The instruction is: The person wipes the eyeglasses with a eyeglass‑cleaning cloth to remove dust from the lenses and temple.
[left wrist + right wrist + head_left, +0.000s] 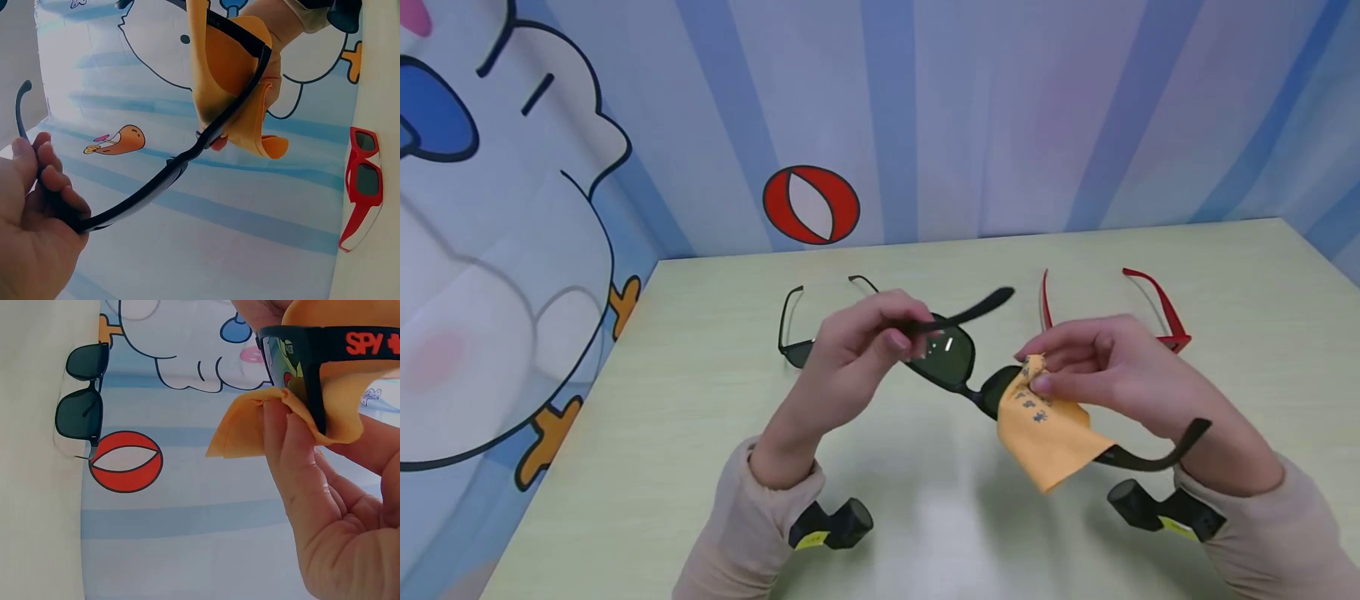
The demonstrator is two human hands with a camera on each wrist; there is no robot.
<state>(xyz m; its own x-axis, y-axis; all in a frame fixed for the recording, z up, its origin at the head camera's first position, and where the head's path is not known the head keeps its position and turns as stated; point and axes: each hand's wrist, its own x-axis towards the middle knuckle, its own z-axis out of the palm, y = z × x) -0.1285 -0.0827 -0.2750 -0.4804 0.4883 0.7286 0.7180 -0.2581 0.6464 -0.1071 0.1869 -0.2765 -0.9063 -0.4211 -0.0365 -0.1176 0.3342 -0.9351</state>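
Note:
Above the table, a pair of black sunglasses with dark green lenses is held between both hands. My left hand pinches it near the hinge and temple on the left side, fingers curled round the frame. An orange cleaning cloth with small dark printing is folded over the other lens. Through it, my right hand pinches that lens, thumb on one side and fingers on the other. In the right wrist view, red lettering shows on the black temple. The cloth hides most of the right-hand lens.
On the table, a second pair of dark sunglasses lies behind my left hand. Red-framed sunglasses lie behind my right hand, partly hidden by it. A striped cartoon backdrop stands along the table's back edge.

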